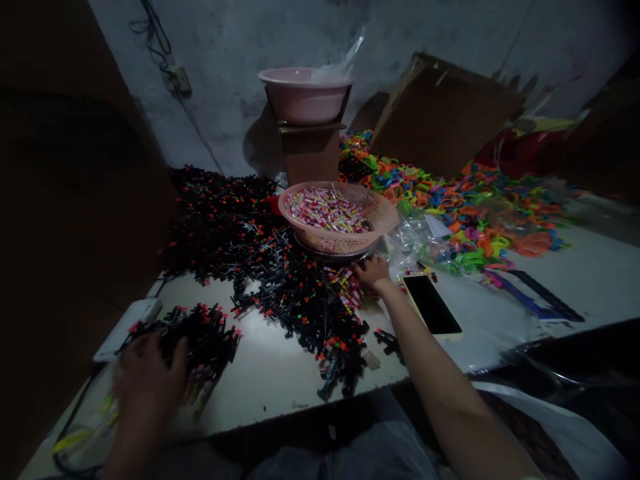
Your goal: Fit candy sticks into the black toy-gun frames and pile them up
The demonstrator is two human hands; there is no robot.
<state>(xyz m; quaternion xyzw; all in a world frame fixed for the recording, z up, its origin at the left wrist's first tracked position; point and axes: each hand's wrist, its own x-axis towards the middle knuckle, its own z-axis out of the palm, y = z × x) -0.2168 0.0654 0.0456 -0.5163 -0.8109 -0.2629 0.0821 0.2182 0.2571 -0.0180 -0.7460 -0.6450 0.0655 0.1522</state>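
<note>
At the lower left, my left hand (pixel 150 373) rests over a small heap of black plastic pieces with orange tips (pixel 200 330), shaped like toy guns; its thumb and fingers are apart. My right hand (pixel 373 272) reaches to the small pink, yellow and white pieces (pixel 349 288) lying just below the basket. Its fingers are bent and look closed at the edge of those pieces; whatever is between them is hidden. The pink perforated basket (pixel 340 238) holds many similar colourful pieces. A large pile of black toy-gun pieces (pixel 300 287) spreads between my hands.
A phone (pixel 433 305) lies beside my right forearm, near clear plastic bags (pixel 415 237). Bright plastic parts (pixel 475 213) cover the back right. A pink basin (pixel 307 97) stands on a cardboard box (pixel 311 153). A white power strip (pixel 127 327) sits at the left.
</note>
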